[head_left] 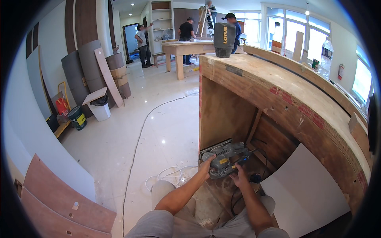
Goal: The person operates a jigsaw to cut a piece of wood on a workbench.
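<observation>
Inside the open lower bay of a wooden bench [222,99], I hold a grey and black belt sander [224,158] low near the bay's floor. My left hand [207,164] is closed on the tool's left part, and my right hand [240,174] grips it at the lower right. A dark power cable [265,152] runs from the tool's right end. A large pale curved sheet [303,184] leans in the bay to the right of my hands.
A dark container [224,47] and plastic bottle [326,59] stand on the bench. Several people [185,31] are around a worktable [170,49] behind. Left are rolls [89,69], pails [77,119] and curved boards [63,210]. A white cord [166,174] and long dark cord [141,139] lie on the floor.
</observation>
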The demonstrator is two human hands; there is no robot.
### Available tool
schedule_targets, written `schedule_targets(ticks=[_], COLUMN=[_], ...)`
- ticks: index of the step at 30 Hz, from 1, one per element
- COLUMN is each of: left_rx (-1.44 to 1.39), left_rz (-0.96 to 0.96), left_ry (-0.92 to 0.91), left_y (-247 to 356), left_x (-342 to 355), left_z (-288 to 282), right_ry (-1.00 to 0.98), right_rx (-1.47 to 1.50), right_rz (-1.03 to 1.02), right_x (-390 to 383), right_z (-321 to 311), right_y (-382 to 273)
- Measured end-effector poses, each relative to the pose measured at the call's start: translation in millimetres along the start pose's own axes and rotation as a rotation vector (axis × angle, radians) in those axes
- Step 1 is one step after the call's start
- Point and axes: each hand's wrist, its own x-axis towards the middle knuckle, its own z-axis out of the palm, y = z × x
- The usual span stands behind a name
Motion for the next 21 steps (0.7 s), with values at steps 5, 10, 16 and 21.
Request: schedule_targets(ticks=[5,10,16,21], left_rx=[-0.004,0.063,0.063,0.044], left_rz=[-0.012,0.015,0.006,-0.009], left_ry=[0.006,0.045,0.009,-0.007], left_y=[-0.9,-3.5,-3.3,-2.4], left_x=[-4.2,4.0,3.3,6.6], left_z=[3.7,-5.6,0.4,-0.7], right_ry=[0.003,0.065,0.002,-0.009], right_rx=[0.004,0.009,0.036,0.039], right_rz=[-0.007,-0.022,-0.036,-0.013], right_x=[3.5,-7.6,-3.7,-2.2], right_z=[-4.7,7.0,-0.3,1.7], right_y=[0.3,-0.8,-1.1,-3.5])
